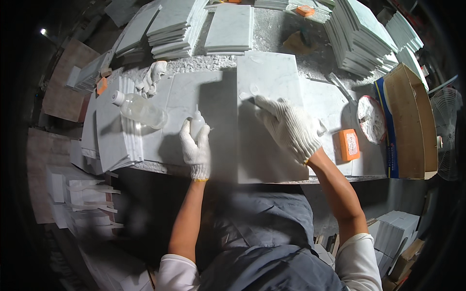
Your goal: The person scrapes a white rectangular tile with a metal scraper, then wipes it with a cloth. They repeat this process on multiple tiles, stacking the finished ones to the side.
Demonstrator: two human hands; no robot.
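My left hand [195, 151], in a white knit glove, is closed around a small white squeeze bottle [197, 122] with a narrow nozzle pointing up. My right hand [290, 123], gloved the same way, is over a pale grey-veined marble tile [267, 160]. Its fingers are drawn together at the tile's surface; a dark tip shows by them, and what they hold is hidden. Glossy wet-looking spots mark the tile close to the fingertips. Left of my left hand, a clear plastic bottle [143, 110] with a white cap lies tilted on stacked tiles.
An orange block [349, 144], a round tub of white paste [371, 119] and an open cardboard box [407, 121] are at the right. Tile stacks [177, 26] line the dusty far side, with another tall stack [359, 36] at far right. A crumpled white glove [154, 77] lies far left.
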